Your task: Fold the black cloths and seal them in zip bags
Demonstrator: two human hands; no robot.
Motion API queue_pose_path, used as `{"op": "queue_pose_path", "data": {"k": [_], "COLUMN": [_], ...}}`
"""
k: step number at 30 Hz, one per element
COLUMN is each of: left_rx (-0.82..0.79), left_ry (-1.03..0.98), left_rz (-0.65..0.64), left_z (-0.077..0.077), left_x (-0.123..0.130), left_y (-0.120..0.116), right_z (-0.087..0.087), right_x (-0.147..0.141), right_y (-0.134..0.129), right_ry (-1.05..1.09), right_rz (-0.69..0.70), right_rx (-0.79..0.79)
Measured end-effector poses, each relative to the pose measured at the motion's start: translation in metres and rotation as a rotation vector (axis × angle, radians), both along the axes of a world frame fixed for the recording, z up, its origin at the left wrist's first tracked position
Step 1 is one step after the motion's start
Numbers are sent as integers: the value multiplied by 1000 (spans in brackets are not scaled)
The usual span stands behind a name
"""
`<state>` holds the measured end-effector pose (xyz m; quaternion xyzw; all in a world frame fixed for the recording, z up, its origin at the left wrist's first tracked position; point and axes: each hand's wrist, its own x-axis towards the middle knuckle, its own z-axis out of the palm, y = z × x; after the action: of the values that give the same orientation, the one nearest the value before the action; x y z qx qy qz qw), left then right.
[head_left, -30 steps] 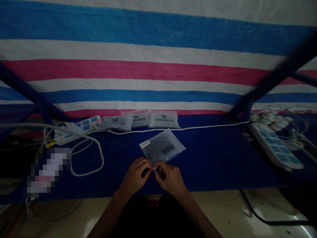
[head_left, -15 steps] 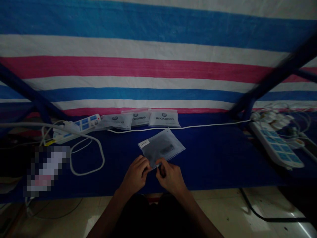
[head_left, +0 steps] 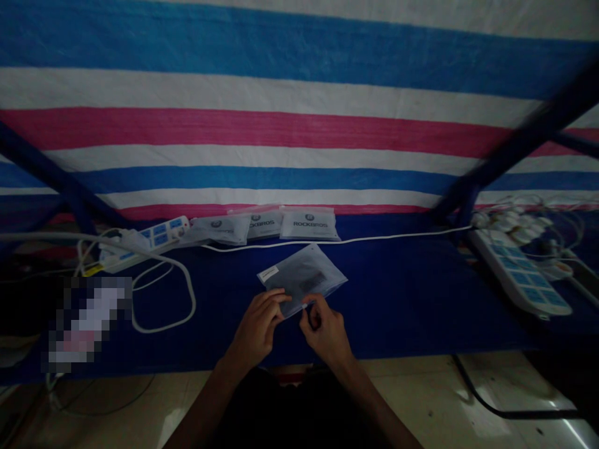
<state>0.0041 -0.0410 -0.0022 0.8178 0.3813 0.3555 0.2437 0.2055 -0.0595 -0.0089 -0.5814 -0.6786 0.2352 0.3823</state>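
A frosted plastic zip bag with dark contents and a small white label lies tilted in front of me, its zip edge toward me. My left hand grips its near left corner between thumb and fingers. On the zip edge, my right hand pinches the small white slider between thumb and forefinger. Beyond the bag, several similar bags printed ROCKBROS rest in a row along the back of the blue surface. What exactly is inside the held bag I cannot make out.
Power strips stand at the left and the right, with tangled white cables. One white cable runs across behind the bag, and another loops at the left. A striped sheet hangs behind blue frame bars.
My right hand has moved a little right along the bag's edge with the slider. The fingers of my left hand now reach farther over the bag's corner.
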Motion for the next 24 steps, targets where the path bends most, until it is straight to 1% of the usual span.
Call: {"op": "queue_pose_path", "data": {"k": [2,6,10,13,19,24], "left_rx": [-30,-73,-99,-108,-106,-124], "left_ry": [-22,-62,-77,-93,-138,-134], "left_rz": [-15,13,22,33,20,-12], "left_z": [-1,0,3,5,4,3], "left_x": [0,-1,-1,-2,-2,-3], "left_y": [0,0,-1,-1,-1,-1], "right_z": [0,-1,0,2,5,4], "right_x": [1,1,1,2,4,4], "right_y": [0,1,1,2,4,5], "right_ry": [29,45,-17,-82,-59,-71], "right_rz": [-18,-33,-66,-124,-238,-257], "right_rx": [-1,13,40,84,233,248]}}
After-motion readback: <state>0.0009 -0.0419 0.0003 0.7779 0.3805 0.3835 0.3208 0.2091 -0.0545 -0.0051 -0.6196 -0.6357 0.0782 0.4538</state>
